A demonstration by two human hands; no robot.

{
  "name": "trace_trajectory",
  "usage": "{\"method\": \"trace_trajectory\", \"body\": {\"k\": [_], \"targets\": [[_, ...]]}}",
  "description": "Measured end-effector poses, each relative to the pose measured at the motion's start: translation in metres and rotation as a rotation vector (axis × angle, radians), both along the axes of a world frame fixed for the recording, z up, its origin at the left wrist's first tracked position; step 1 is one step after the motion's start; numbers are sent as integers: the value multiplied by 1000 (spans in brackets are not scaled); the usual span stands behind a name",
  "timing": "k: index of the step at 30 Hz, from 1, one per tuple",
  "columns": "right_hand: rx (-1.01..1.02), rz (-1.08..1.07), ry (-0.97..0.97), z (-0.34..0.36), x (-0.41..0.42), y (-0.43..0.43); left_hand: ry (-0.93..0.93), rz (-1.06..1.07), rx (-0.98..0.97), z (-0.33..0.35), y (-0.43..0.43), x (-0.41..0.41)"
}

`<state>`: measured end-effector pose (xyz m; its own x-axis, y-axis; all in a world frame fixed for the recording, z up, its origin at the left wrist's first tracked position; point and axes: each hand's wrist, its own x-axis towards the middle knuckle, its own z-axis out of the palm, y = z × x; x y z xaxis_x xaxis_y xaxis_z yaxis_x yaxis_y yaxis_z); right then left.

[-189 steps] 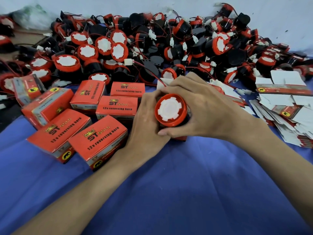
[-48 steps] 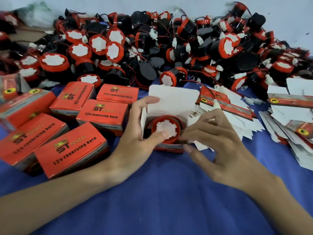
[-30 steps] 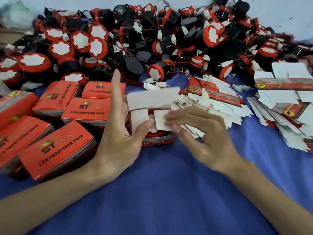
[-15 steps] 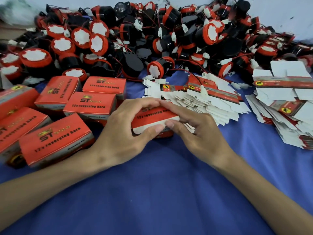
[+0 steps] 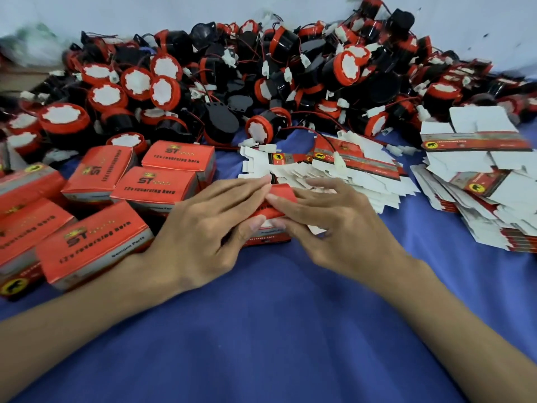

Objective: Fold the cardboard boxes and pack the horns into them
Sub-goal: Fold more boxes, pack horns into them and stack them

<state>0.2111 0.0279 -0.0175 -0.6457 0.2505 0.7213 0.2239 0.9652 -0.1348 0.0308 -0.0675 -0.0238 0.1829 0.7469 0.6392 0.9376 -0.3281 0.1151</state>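
Just a blue cloth [image 5: 261, 344] spread over the desk. Pale wall [image 5: 116, 13] behind. Some blurry greenish thing [image 5: 32, 39] far left.

Most of the red box [image 5: 268, 212] is covered by the left hand [image 5: 200, 225] and the right hand [image 5: 334, 228], so whether its lid is tucked in, and what sits inside, cannot be told. The closed boxes [image 5: 96, 245] at the far left run off the picture's edge. The stack of flat cartons [image 5: 488, 193] on the right is cut off too, its print smeared. The horn pile [image 5: 261, 82] blurs toward the back corners.
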Motion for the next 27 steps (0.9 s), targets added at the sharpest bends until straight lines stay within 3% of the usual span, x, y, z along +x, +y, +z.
{"method": "trace_trajectory", "body": {"k": [3,7,11,15,20,22,25,27], "targets": [[155,-93,-137,10,5,-1,71,7,46,-2,-1,0],[141,-144,-267,14,4,-5,125,37,95,-2,0,0],[-137,24,-253,3,6,-2,86,51,108,-4,1,0],[-25,70,-149,-9,-2,-2,29,72,128,-8,1,-4],[22,30,-194,-12,-6,-8,31,89,61,-9,2,-5],[-108,98,-168,-10,-4,-8,45,83,8,-9,4,-4],[-485,155,-3,-5,-3,-10,15,71,-23,-10,4,-4],[-573,133,81,-3,-3,-9,-16,60,-39,-10,4,-5]]}}
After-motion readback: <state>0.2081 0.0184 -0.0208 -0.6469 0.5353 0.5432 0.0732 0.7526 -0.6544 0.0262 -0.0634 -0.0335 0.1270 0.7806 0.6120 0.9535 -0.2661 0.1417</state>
